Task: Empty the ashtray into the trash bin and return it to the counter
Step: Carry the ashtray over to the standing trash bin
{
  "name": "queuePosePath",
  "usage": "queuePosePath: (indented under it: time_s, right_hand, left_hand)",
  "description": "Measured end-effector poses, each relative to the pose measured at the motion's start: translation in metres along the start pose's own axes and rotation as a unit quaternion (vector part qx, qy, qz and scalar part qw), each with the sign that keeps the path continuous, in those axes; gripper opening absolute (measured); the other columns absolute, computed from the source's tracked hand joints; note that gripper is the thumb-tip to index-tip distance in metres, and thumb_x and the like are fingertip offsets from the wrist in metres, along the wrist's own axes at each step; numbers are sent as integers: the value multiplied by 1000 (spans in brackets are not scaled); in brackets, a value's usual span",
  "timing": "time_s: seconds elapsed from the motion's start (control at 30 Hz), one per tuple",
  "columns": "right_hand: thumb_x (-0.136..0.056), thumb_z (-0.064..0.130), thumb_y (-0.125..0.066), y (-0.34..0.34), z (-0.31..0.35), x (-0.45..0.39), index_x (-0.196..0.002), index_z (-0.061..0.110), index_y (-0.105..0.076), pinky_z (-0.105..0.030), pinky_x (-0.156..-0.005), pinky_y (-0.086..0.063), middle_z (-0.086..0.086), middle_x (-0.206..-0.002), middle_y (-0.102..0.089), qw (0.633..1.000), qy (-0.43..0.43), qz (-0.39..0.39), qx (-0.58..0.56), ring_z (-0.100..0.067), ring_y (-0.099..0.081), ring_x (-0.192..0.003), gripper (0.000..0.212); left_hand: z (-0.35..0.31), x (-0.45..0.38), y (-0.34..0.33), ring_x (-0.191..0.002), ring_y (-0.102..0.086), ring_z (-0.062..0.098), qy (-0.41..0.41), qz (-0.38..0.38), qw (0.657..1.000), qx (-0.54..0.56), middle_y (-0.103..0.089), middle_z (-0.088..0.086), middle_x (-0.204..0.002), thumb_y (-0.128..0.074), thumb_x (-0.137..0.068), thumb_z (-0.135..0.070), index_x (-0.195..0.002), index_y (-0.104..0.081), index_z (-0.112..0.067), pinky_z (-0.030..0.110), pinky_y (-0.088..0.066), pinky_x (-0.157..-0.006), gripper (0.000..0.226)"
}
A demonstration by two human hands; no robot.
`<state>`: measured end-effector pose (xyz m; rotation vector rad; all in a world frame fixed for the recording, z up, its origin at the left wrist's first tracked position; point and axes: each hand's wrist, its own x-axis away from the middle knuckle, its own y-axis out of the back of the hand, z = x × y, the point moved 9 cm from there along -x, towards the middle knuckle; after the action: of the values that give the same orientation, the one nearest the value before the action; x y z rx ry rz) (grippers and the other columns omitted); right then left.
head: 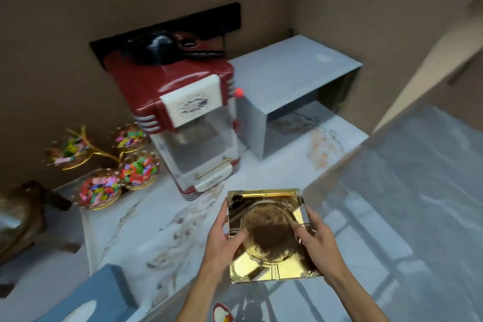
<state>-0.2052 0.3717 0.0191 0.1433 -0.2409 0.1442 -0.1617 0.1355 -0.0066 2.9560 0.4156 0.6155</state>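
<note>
A square, shiny gold ashtray [269, 235] with a round bowl is held level over the front edge of the white marble counter [156, 230]. Dark residue smears its bowl. My left hand [224, 238] grips its left side, thumb on the rim. On the right side my right hand [313, 238] holds it, thumb resting inside the rim. No trash bin is in view.
A red popcorn machine [188, 117] stands behind the ashtray. Gold-rimmed candy bowls [117, 172] sit at its left. A grey box-shaped shelf [295, 78] rises at the back right. A blue tissue box [91, 295] lies at the near left. Glossy floor spreads to the right.
</note>
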Motion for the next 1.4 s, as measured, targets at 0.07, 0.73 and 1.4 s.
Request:
queuePosePath:
  time_s: [0.07,0.73,1.4]
  right_hand:
    - [-97,13,-61,45,1,15,-136,27,-56,-13,-68,-54,21,-97,-74,1000,2,-27,-2,5,-70,-83,41]
    - [-95,21,-63,448,-61,267,-127,40,-61,-19,-78,-54,23,-108,-74,905,-24,-419,-75,2,-69,-98,38]
    - [-95,19,-62,738,-127,425,-123,42,-64,-32,-88,-56,22,-107,-74,761,-71,-636,-108,-3,-70,-100,37]
  left_hand:
    - [-14,9,-43,-147,-34,18,-12,27,1000,-1,-36,-5,-162,-75,-85,-2,-156,-30,-33,43,-35,-118,89]
    - [-86,186,-506,-84,-71,4,-122,423,897,-30,-75,-22,-111,-66,-77,5,-147,-44,-25,23,-58,-72,79]
    - [-76,351,-892,-85,-57,-33,-71,629,769,-91,-64,-52,-90,-60,-86,10,-136,-43,-38,-2,-47,-58,71]
